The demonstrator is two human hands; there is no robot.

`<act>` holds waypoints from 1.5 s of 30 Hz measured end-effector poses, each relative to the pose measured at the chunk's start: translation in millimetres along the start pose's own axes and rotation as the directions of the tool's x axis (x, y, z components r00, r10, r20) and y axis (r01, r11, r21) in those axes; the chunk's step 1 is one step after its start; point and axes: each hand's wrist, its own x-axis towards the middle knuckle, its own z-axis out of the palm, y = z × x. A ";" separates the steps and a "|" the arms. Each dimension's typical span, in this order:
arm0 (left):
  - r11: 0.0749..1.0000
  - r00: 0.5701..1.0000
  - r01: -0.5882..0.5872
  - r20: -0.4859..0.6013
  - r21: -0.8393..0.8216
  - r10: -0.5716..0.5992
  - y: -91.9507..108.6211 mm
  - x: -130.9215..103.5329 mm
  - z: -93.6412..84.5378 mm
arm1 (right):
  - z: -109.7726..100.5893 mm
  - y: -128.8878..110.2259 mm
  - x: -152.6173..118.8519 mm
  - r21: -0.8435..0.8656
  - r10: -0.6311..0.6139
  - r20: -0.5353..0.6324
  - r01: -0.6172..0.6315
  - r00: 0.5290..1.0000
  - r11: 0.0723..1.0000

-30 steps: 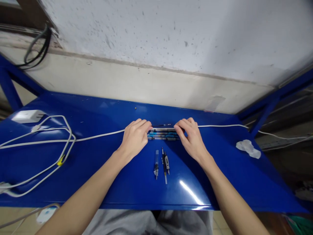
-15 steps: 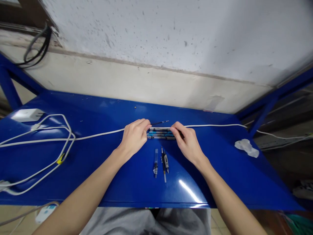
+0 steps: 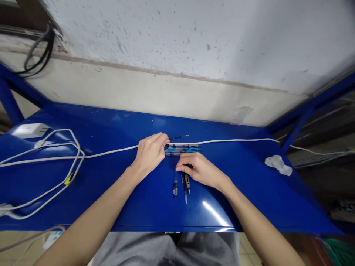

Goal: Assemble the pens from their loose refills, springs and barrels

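Observation:
My left hand (image 3: 151, 149) is closed, with a thin dark pen refill (image 3: 180, 137) sticking out to the right from its fingertips. Just right of that hand, several pens with blue and grey parts (image 3: 184, 150) lie side by side in a row. My right hand (image 3: 198, 166) is below the row, thumb and fingers curled in a pinch at the upper end of a clear pen barrel (image 3: 175, 184). Beside the barrel lie a slim refill-like piece (image 3: 185, 192) and a grey pen front part (image 3: 188, 183); my right hand partly covers their upper ends.
A white cable (image 3: 235, 140) crosses the blue table (image 3: 138, 207) behind the pens and loops at the left near a white adapter (image 3: 30, 130). Crumpled white tissue (image 3: 278, 164) lies at the right. The wall (image 3: 166, 88) rises behind the table.
My right hand has moved down and left from the right end of the pen row to the clear barrel, uncovering the pens' ends. My left hand stays nearly where it was, still holding the refill.

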 end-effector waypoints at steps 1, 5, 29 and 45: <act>1.000 1.000 -0.005 -0.007 0.005 0.005 -1.1 -0.1 0.0 | 0.1 0.2 0.4 -0.011 -0.001 0.003 0.001 1.000 1.000; 1.000 1.000 -0.003 -0.021 0.004 0.003 -4.4 -0.4 0.6 | -1.0 -0.9 1.2 -0.040 -0.005 0.004 0.005 1.000 0.999; 0.982 0.998 0.053 0.026 -0.182 -0.049 3.3 -3.4 7.9 | -5.1 3.1 -3.3 0.105 -0.017 0.075 0.009 0.997 0.994; 0.977 0.998 0.063 0.008 -0.205 -0.063 5.9 -3.0 3.0 | -7.8 -4.1 -3.8 0.074 0.002 0.063 -0.007 0.998 0.997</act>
